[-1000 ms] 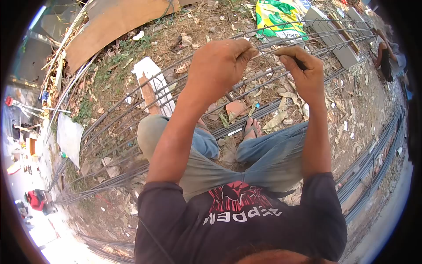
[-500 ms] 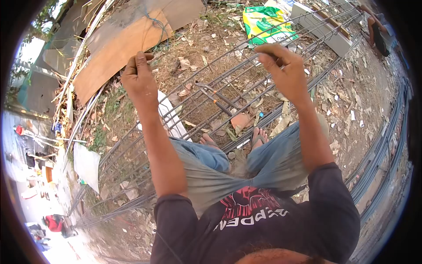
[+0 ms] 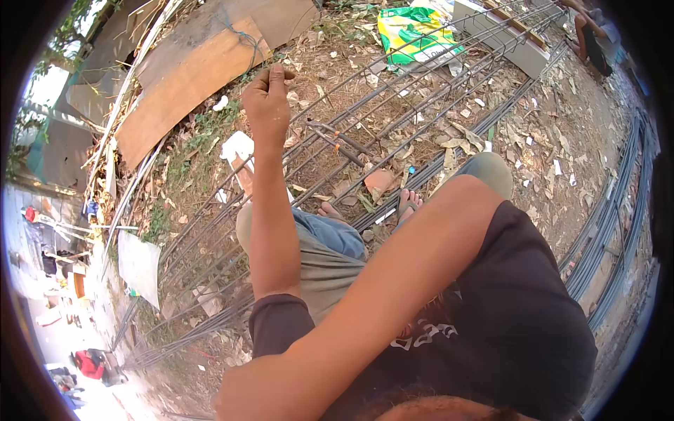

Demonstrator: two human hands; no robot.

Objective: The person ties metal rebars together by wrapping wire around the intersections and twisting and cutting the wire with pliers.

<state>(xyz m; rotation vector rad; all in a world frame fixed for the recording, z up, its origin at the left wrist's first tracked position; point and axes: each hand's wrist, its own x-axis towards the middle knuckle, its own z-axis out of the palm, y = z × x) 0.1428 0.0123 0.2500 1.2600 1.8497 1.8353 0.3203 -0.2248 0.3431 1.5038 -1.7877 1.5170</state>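
Observation:
My left hand [image 3: 268, 105] is raised above the steel rebar cage [image 3: 414, 91], thumb and fingers pinched together. Whatever is in that pinch is too small to make out. My right arm folds across my chest, so the right hand [image 3: 242, 389] is low at the left, by my left upper arm. Its fingers are hidden from view. Pincers with orange marks on the handles [image 3: 344, 149] lie on the cage bars between my hand and my feet. A reddish broken tile or brick piece [image 3: 380, 181] is on the ground beside them.
A brown board [image 3: 189, 91] lies at upper left, with blue cord on it. Behind the cage is a green and yellow sack [image 3: 418, 36]. Long rebar bundles [image 3: 611, 217] run along the right. Another person [image 3: 593, 38] is at far upper right.
My right hand has swung from above the cage across my body to the lower left. My left hand has shifted right and slightly up, still pinched.

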